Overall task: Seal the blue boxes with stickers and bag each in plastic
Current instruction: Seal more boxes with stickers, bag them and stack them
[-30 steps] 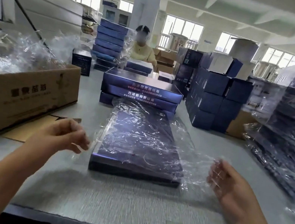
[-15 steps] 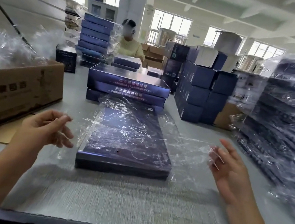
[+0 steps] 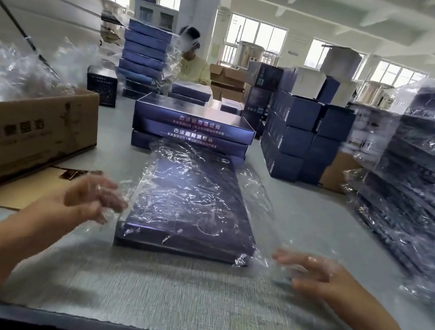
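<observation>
Covering blue box (image 3: 189, 218), crinkled plastic bag (image 3: 259, 192)

The left hand (image 3: 88, 198) is raised, fingers loosely bent; its grip is blurred. The right hand (image 3: 316, 275) reaches low, fingers straight.

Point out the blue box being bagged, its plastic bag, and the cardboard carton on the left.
blue box (image 3: 182, 243): head view, near end face.
plastic bag (image 3: 259, 192): head view, loose film right of the box.
cardboard carton (image 3: 21, 136): head view, printed side wall.
</observation>
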